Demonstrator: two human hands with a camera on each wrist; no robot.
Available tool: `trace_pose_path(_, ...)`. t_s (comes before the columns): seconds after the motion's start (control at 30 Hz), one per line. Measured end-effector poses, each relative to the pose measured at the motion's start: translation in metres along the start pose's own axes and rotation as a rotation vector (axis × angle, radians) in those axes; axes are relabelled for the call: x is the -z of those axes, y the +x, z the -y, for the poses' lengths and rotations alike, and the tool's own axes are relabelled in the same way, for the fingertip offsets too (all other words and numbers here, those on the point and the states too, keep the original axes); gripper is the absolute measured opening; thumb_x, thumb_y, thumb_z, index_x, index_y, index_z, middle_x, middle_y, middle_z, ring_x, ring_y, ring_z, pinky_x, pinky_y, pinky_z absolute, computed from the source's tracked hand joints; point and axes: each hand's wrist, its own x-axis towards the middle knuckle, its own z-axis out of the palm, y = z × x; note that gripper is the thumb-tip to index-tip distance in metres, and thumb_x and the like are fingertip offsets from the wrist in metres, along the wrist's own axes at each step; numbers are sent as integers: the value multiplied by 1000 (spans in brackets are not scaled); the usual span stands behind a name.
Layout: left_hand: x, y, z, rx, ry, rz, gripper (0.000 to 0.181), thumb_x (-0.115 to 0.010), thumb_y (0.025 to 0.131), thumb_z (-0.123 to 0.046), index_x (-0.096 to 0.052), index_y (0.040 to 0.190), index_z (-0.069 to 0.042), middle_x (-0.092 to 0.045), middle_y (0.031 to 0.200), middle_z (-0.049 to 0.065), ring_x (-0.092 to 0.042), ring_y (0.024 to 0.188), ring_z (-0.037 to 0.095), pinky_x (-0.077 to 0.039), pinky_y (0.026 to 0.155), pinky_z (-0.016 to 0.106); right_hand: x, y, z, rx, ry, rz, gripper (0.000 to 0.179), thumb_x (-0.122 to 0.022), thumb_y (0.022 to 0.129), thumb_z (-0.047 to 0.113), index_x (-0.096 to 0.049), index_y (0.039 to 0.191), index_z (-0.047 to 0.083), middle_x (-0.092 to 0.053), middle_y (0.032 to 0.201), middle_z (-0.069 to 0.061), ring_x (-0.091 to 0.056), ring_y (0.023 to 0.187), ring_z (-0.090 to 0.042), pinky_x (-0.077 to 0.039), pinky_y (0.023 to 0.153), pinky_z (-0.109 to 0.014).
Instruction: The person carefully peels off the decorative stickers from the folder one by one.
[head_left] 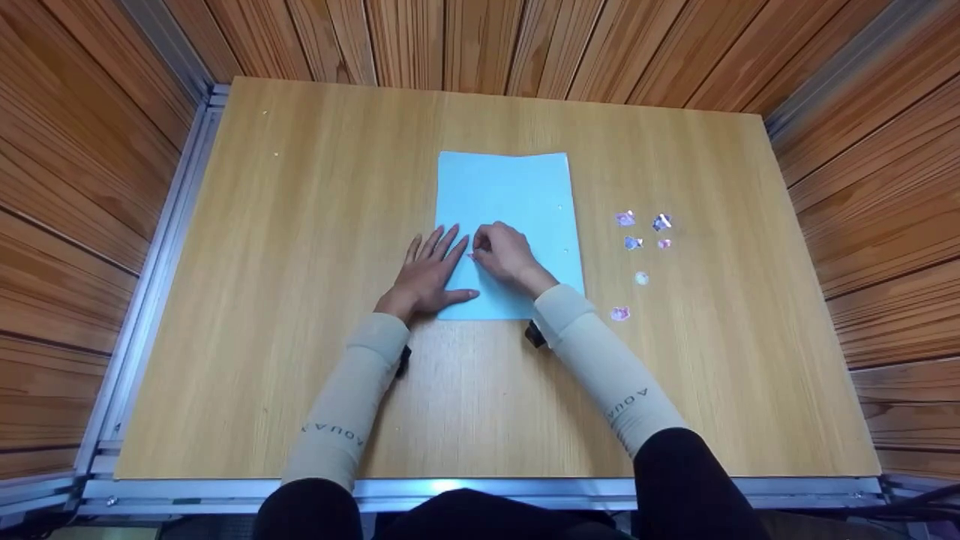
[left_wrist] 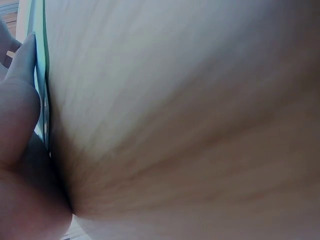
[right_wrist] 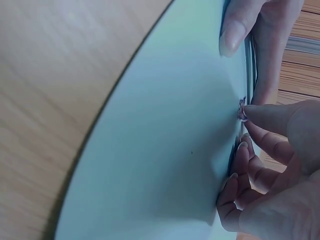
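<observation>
A light blue folder, layered at its edge, lies on the wooden table. My left hand rests with spread fingers over the folder's left edge, its thumb reaching across the lower part. Near those fingers, my right hand pinches a small pink-purple sticker between thumb and index finger, low over the folder's surface. Whether the sticker touches the folder I cannot tell. The other right fingers curl against the folder. In the left wrist view the left hand shows only at the left side; the sticker is out of sight there.
Several small shiny stickers lie apart on the table to the right, among them a blue one, a whitish round one and a pink one. Wooden walls and a metal frame border the table.
</observation>
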Motion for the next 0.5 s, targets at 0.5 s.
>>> trace_pose_path(0.5,-1,0,-1,8,-2,-13,95,-57,96,-64,-9,166,-21,4,173,2,10,159,27,8,125,54,1,0,-1,-25,47,6,10,-63,101,19,-68,101,11,-65,98,-7,-57,89,-23,-48,82,-40)
